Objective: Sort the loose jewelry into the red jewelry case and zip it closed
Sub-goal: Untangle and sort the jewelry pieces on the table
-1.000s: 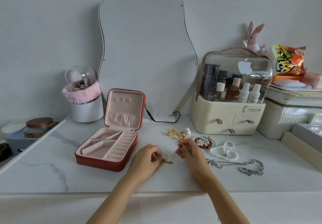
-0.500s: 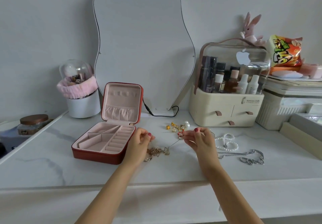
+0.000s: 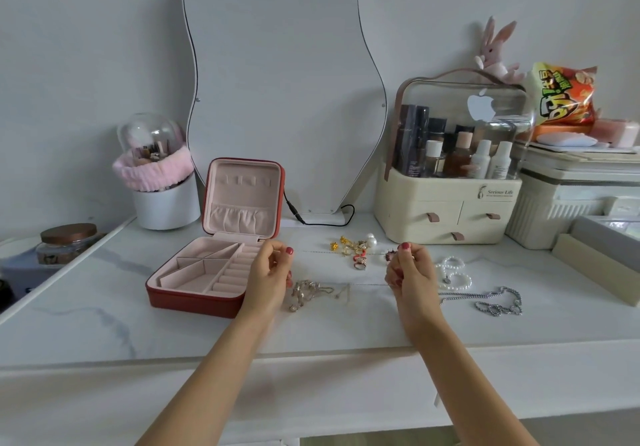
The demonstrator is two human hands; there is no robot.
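Both hands, the left hand (image 3: 268,272) and right hand (image 3: 408,270), are pinching a fine chain (image 3: 341,253) taut between their fingertips, risking a snag on the earrings (image 3: 353,248) beneath.

Thin chain (image 3: 339,252) too fine to trace btwn hands; beaded bracelet (image 3: 389,255) mostly hidden behind right hand (image 3: 410,274).

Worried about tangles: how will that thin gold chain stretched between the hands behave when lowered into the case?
The thin gold chain looks floppy: it is straight only while both hands pull it. Probably very light. Its lower strand runs to a gold clump on the table, so it may snag.
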